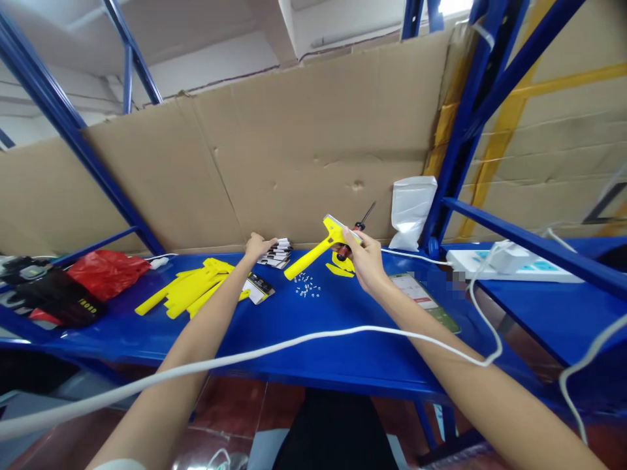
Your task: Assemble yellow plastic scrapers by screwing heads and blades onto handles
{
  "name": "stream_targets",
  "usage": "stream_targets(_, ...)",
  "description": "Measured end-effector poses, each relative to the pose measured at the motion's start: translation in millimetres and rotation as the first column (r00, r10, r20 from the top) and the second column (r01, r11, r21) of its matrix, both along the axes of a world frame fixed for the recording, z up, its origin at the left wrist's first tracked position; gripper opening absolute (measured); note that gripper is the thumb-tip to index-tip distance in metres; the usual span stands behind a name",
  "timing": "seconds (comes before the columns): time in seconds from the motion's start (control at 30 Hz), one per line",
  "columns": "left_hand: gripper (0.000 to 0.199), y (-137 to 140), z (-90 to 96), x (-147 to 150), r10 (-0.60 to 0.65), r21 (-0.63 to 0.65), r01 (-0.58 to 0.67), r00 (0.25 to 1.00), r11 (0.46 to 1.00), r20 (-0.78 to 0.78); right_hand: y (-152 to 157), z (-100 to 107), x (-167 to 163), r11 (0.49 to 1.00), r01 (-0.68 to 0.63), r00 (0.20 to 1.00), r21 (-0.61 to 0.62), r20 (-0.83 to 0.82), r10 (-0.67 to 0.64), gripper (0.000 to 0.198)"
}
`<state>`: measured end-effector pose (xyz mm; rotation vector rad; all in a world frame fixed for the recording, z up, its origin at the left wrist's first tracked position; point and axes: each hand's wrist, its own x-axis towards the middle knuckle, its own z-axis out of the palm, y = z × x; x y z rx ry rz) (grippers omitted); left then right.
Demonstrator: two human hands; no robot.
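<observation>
My right hand (365,258) is closed around a yellow scraper (313,253) with a wide metal-edged head. The same hand also holds a screwdriver (358,228) with a red-and-black handle, its shaft pointing up and right. My left hand (258,246) reaches to the back of the table, at the left end of a stack of small black-and-white packets (278,253); most of its fingers are hidden. Small screws and nuts (306,286) lie scattered below the scraper. Yellow pieces (341,266) lie under my right hand. More yellow scraper handles (198,287) are piled left of my left forearm.
A blue table (274,333) backs onto a cardboard wall (313,143). A white cable (294,341) crosses over both forearms. On the right are a phone (416,292), a white bag (411,209) and a power strip (529,266). Left stand a red bag (105,274) and a black case (59,294).
</observation>
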<state>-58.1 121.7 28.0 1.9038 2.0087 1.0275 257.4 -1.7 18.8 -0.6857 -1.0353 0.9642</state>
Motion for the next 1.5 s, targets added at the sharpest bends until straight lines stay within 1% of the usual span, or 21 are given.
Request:
stream_targets(0.1,0.040,3.6,-7.0,-3.6,0.126,0.001,-0.126,0.992,0.992,0.003,0.9,-0.3,-0.6,1.000,0.004,1.000,-0.006,-0.010,-0.004,0.061)
stream_targets(0.2,0.031,5.1,-12.2,-7.5,0.149,0.026,-0.149,0.989,0.988,0.002,-0.2,0.7,-2.2,1.000,0.003,1.000,-0.012,-0.017,-0.003,0.061)
stream_targets(0.33,0.025,-0.3,-11.6,-12.1,0.087,0.096,-0.086,0.996,0.992,0.000,-1.7,1.0,-3.9,1.000,-0.004,1.000,-0.010,-0.030,0.004,0.055)
stream_targets(0.43,0.020,-11.4,-7.2,-15.7,0.045,0.172,-0.043,0.999,0.984,-0.003,-0.5,0.4,-3.5,1.000,0.016,0.999,0.000,-0.038,-0.016,0.054)
stream_targets(0.5,0.018,-21.3,-5.3,-16.6,-0.017,0.281,0.003,0.999,0.960,0.048,1.6,0.0,-2.5,0.999,0.040,0.998,0.012,-0.048,-0.040,0.055)
stream_targets(0.53,0.019,-26.6,-5.1,-16.1,-0.081,0.369,0.037,0.991,0.929,0.105,2.9,-0.2,-1.9,0.998,0.054,0.997,0.017,-0.052,-0.053,0.055)
stream_targets(0.6,0.029,-36.8,-6.1,-12.5,-0.260,0.532,0.104,0.938,0.840,0.228,5.8,-0.7,-0.3,0.996,0.082,0.995,0.029,-0.058,-0.081,0.056)
stream_targets(0.63,0.035,-41.2,-7.3,-9.5,-0.337,0.575,0.121,0.897,0.809,0.285,7.4,-0.9,0.6,0.995,0.097,0.994,0.036,-0.059,-0.095,0.056)
stream_targets(0.67,0.040,-45.1,-8.7,-5.9,-0.395,0.592,0.128,0.851,0.796,0.346,8.9,-1.1,1.6,0.992,0.115,0.992,0.044,-0.061,-0.112,0.057)
stream_targets(0.73,0.050,-50.9,-11.9,2.0,-0.468,0.589,0.138,0.756,0.796,0.457,11.9,-1.3,3.9,0.987,0.152,0.986,0.056,-0.070,-0.148,0.058)
stream_targets(0.8,0.057,-54.8,-15.2,9.2,-0.501,0.555,0.157,0.671,0.817,0.547,14.8,-1.1,6.5,0.979,0.198,0.976,0.052,-0.098,-0.192,0.057)
stream_targets(0.87,0.061,-57.7,-17.7,14.3,-0.515,0.507,0.202,0.597,0.838,0.615,18.3,-1.1,9.6,0.970,0.242,0.962,0.040,-0.141,-0.234,0.055)
stream_targets(0.93,0.063,-60.5,-18.7,17.3,-0.519,0.457,0.259,0.545,0.851,0.658,22.6,-1.4,13.0,0.960,0.277,0.947,0.032,-0.178,-0.267,0.054)
stream_targets(1.0,0.067,-63.3,-18.5,18.8,-0.519,0.420,0.306,0.528,0.855,0.672,27.3,-2.4,16.5,0.954,0.298,0.937,0.029,-0.198,-0.287,0.055)
stream_targets(1.1,0.072,-67.9,-18.4,19.7,-0.536,0.384,0.374,0.552,0.844,0.639,32.4,-4.2,20.4,0.953,0.301,0.932,0.025,-0.219,-0.289,0.056)
stream_targets(1.2,0.069,-72.1,-21.6,20.0,-0.571,0.350,0.453,0.606,0.820,0.554,33.6,-5.9,21.6,0.960,0.279,0.934,0.008,-0.235,-0.269,0.055)
stream_targets(1.27,0.063,-74.0,-25.0,20.3,-0.618,0.357,0.504,0.658,0.786,0.431,33.2,-7.1,20.9,0.964,0.265,0.936,-0.011,-0.239,-0.260,0.056)
stream_targets(1.37,0.048,-75.7,-29.2,20.8,-0.663,0.381,0.575,0.734,0.724,0.151,33.2,-9.7,19.1,0.966,0.256,0.939,-0.024,-0.231,-0.255,0.056)
stream_targets(1.43,0.043,-77.0,-30.3,21.6,-0.651,0.380,0.593,0.758,0.710,0.034,34.0,-11.4,18.5,0.965,0.263,0.940,-0.022,-0.217,-0.261,0.056)
stream_targets(1.5,0.042,-79.1,-30.0,22.7,-0.631,0.384,0.582,0.776,0.717,0.003,34.8,-12.2,19.0,0.960,0.279,0.938,-0.019,-0.206,-0.277,0.056)
